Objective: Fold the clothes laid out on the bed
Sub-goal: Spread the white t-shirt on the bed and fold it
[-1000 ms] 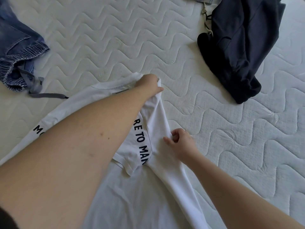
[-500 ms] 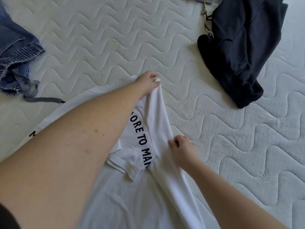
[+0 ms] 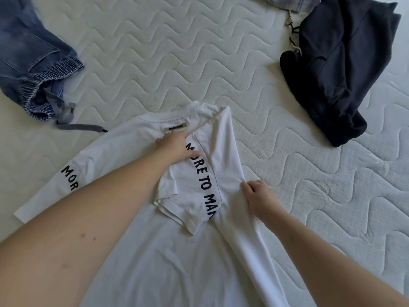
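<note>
A white T-shirt (image 3: 177,262) with black lettering on its sleeves lies flat on the quilted mattress (image 3: 155,52), collar pointing away from me. Its right side is folded in over the body, and the right sleeve (image 3: 194,196) lies on top. My left hand (image 3: 174,148) rests on the shirt just below the collar label, at the top of that folded sleeve. My right hand (image 3: 259,196) holds the folded right edge with curled fingers. The left sleeve (image 3: 73,178) is spread out to the left.
Blue denim shorts (image 3: 28,63) with a grey drawstring (image 3: 81,127) lie crumpled at the far left. A dark navy garment (image 3: 343,63) is heaped at the far right, with a light striped piece (image 3: 292,2) at the top edge.
My left hand let go of the shoulder corner, laid it down and moved back toward me onto the folded sleeve. The collar and label now show. My right hand stayed on the fold.
</note>
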Available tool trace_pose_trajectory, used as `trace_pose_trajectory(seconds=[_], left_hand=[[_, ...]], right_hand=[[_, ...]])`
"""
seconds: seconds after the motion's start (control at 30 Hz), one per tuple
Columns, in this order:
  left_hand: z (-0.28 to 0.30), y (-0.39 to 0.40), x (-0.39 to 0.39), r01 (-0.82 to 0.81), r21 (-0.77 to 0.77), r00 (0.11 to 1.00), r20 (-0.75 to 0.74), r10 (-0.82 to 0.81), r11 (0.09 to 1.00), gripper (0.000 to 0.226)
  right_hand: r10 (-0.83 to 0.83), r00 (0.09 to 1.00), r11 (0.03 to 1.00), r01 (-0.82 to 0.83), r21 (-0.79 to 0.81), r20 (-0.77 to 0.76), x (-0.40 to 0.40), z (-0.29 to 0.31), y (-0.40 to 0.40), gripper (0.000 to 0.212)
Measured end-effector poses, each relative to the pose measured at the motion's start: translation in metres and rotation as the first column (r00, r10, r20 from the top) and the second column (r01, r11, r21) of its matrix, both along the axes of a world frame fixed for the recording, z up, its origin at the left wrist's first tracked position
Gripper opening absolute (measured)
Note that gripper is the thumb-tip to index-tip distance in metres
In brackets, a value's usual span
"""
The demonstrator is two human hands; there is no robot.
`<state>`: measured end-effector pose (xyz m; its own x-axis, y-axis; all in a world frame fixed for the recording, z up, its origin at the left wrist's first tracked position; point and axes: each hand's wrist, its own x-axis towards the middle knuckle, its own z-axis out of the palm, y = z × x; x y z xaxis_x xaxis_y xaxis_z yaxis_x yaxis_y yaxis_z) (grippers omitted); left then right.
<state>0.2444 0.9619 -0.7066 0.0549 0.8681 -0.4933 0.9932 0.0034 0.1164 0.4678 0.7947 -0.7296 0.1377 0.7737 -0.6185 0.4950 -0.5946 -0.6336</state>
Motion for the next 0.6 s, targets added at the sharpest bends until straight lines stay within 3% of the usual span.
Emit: trace_pose_trajectory(seconds=[0.1, 0.2, 0.33, 0.4, 0.47, 0.53, 0.6], left_hand=[[0.004, -0.012, -0.004, -0.019, -0.015, 0.999, -0.047, 0.019, 1.0, 0.07], [0.008, -0.037, -0.007, -0.038, 0.167, 0.999, -0.018, 0.041, 0.985, 0.058], [0.014, -0.099, 0.002, 0.117, 0.382, 0.988, 0.053, -0.148, 0.917, 0.067], [0.019, -0.136, 0.01, 0.243, 0.392, 0.953, 0.076, -0.294, 0.888, 0.061], [0.019, -0.175, 0.019, 0.243, 0.462, 0.925, 0.154, -0.347, 0.853, 0.043], [0.016, -0.213, 0.026, 0.008, 0.427, 0.925, 0.341, -0.169, 0.904, 0.019], [0.012, -0.244, 0.036, -0.243, 0.13, 0.879, 0.449, 0.161, 0.961, 0.031]], right_hand=[[0.024, 0.999, 1.0, -0.025, 0.008, 0.031, 0.0, 0.002, 0.001, 0.035], [0.05, 0.996, 0.998, -0.052, 0.026, 0.075, -0.002, 0.006, -0.001, 0.035], [0.038, 0.995, 0.998, -0.043, 0.051, 0.097, -0.005, 0.009, -0.003, 0.021], [-0.039, 0.999, 0.997, 0.037, 0.066, 0.033, -0.005, 0.016, -0.006, 0.035], [-0.073, 0.997, 0.993, 0.071, 0.097, 0.017, -0.005, 0.025, -0.017, 0.045], [-0.039, 0.994, 0.991, 0.024, 0.132, 0.107, -0.004, 0.031, -0.046, 0.046], [-0.005, 0.981, 0.986, -0.028, 0.166, 0.193, -0.002, 0.035, -0.093, 0.043]])
